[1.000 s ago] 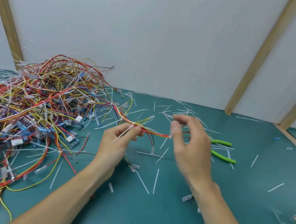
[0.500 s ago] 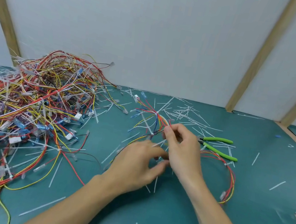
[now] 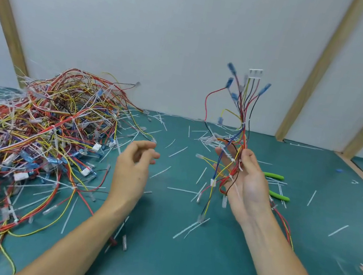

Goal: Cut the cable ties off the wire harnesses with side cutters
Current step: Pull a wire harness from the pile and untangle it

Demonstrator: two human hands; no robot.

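i see a green tabletop (image 3: 215, 261) against a white wall, littered with cut tie offcuts (image 3: 189, 230). the right hand (image 3: 247, 186) grips one wire harness (image 3: 241, 120) between thumb and fingers, holding it upright above the tabletop, connectors at the top. the left hand (image 3: 134, 169) hovers with fingers loosely curled, holding nothing. a large harness pile (image 3: 33, 133) lies to the left. the green-handled side cutters (image 3: 275, 176) lie on the tabletop just behind the right hand.

Right hand (image 3: 247, 186) hides most of the side cutters (image 3: 277, 195).
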